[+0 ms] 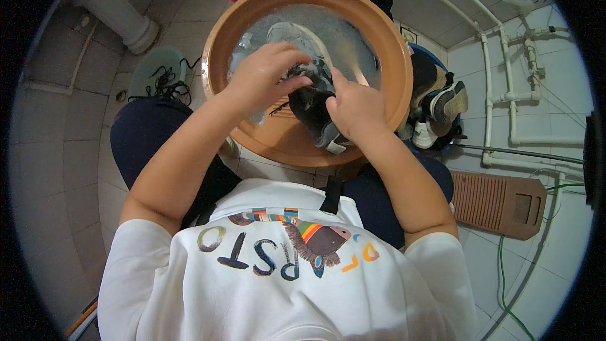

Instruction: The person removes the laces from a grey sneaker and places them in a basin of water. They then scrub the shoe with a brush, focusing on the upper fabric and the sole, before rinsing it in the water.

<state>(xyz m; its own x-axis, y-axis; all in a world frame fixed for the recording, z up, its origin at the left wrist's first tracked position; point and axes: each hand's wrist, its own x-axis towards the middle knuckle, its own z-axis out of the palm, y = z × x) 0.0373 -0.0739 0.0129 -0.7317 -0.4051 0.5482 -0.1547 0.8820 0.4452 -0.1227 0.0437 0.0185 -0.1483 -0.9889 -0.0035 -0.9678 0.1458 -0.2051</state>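
over the orange basin, which sits on the tiled floor between my knees and holds cloudy, soapy water, i have both hands on a dark shoe. my left hand is curled over the shoe's upper end, fingers bent down onto it. my right hand is closed around the lower part, thumb pressed on top, gripping it firmly. the shoe lies tilted against the near inner wall of the basin, half out of the water. a second shoe with a pale sole rests in the water behind it. to the right, outside the basin, another pair of shoes sits beside a brown washboard. black laces lie on a green mat to the left.
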